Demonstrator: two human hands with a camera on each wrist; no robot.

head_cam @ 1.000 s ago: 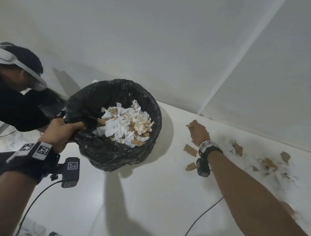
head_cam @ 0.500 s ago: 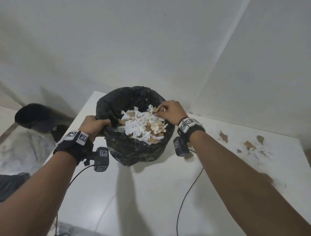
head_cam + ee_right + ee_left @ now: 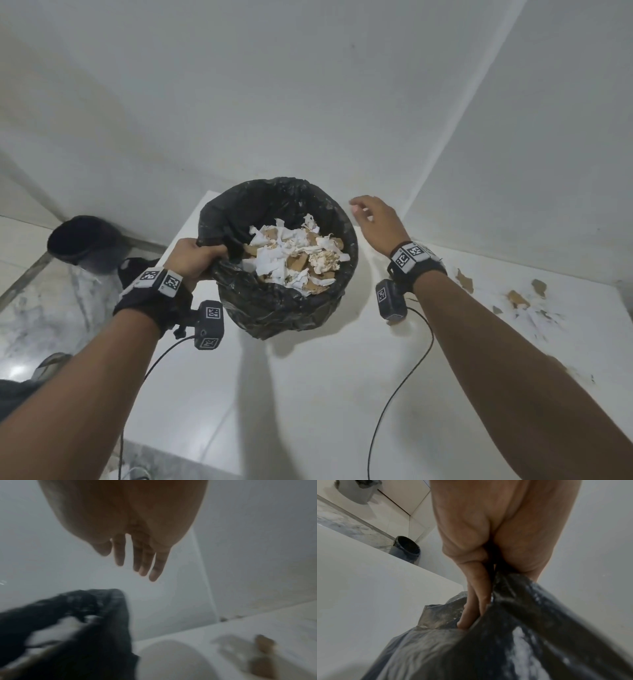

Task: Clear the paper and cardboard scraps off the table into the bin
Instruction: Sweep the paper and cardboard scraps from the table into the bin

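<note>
A bin lined with a black bag [image 3: 329,284] stands on the white table [image 3: 308,394], filled with torn white paper and brown cardboard scraps [image 3: 294,260]. My left hand [image 3: 195,257] grips the bag's rim [image 3: 508,588] on the near left side. My right hand [image 3: 373,219] hovers just right of the bin with fingers [image 3: 145,561] spread and nothing in it. More cardboard scraps [image 3: 517,298] and white paper bits [image 3: 544,317] lie on the table at the far right, near the wall; two blurred brown pieces [image 3: 262,653] show in the right wrist view.
White walls meet in a corner [image 3: 428,178] right behind the bin. A second dark bin [image 3: 82,240] [image 3: 407,549] stands on the floor to the left of the table. Cables [image 3: 394,394] hang from both wrist cameras over the table.
My right hand carried scraps from the table to the bin, dropped them, and has now lifted away to the right, open. The left hand kept its grip on the bag rim.
</note>
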